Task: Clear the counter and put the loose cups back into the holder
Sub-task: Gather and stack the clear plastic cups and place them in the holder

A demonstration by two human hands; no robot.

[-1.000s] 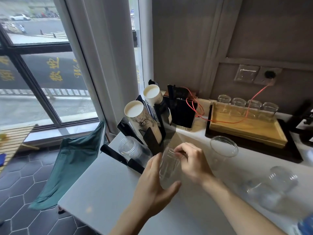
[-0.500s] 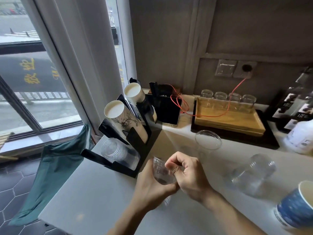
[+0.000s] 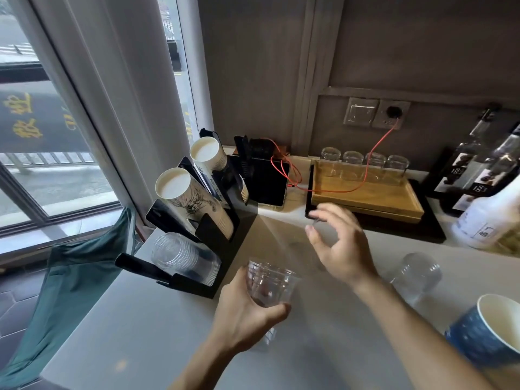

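Observation:
My left hand [image 3: 247, 311] grips a small stack of clear plastic cups [image 3: 270, 282] just above the white counter [image 3: 146, 333]. My right hand [image 3: 340, 246] hovers open farther back, fingers spread, over a clear cup that it mostly hides and blurs. The black cup holder [image 3: 205, 249] stands at the left; it holds two tilted sleeves of paper cups [image 3: 194, 204] and a lying stack of clear cups [image 3: 183, 257]. Another clear cup [image 3: 416, 274] lies on its side to the right. A blue paper cup [image 3: 486, 330] sits at the right edge.
A wooden tray [image 3: 365, 201] with several upturned glasses stands at the back, a red cable across it from the wall socket [image 3: 391, 114]. A black device [image 3: 267, 181], bottles [image 3: 478, 170] and a white spray bottle [image 3: 489, 220] crowd the back. A green chair [image 3: 70, 277] is left of the counter.
My right hand has let go of the cups in my left hand and moved back and to the right, opening. The view has shifted right, showing the blue paper cup.

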